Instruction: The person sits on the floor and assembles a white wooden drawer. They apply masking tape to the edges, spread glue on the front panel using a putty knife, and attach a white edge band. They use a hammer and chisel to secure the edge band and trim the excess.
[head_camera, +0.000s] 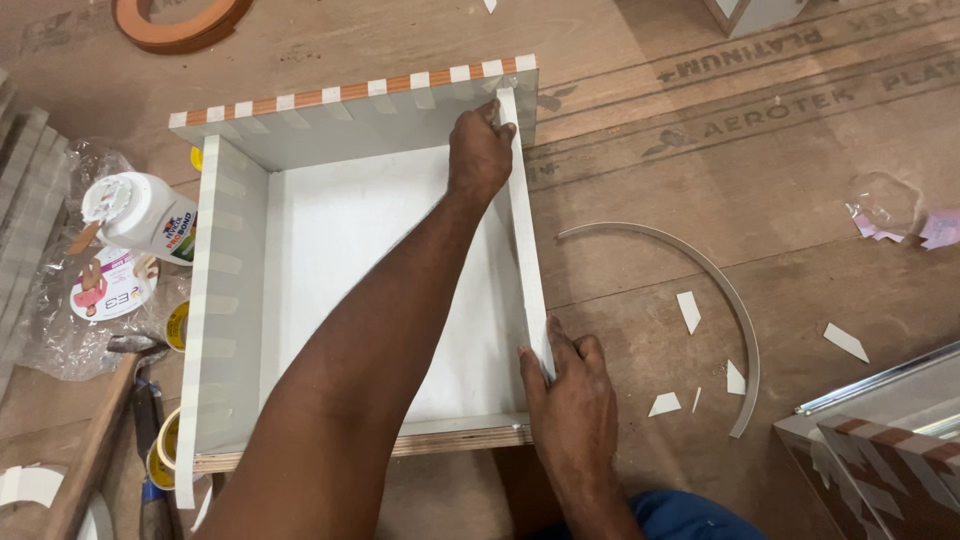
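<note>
In the head view, a white open box (350, 290) lay on a brown board floor (700, 180), directly below the camera. Its far wall carried an edge striped orange and white, and strips of tape ran down the far and left walls. The left hand (480, 155) reached across the box to the far right corner, fingers curled over the top end of the right wall (525, 250) and pressing on it. The right hand (572, 400) sat at the near end of that same wall, thumb inside and fingers outside, pinching the thin white edge. The wall thus ran between both hands.

A curved white strip (725, 300) lay on the floor right of the box, with white scraps (688, 310) near it. A glue bottle (140, 215) lay on a plastic bag just left of the box.
</note>
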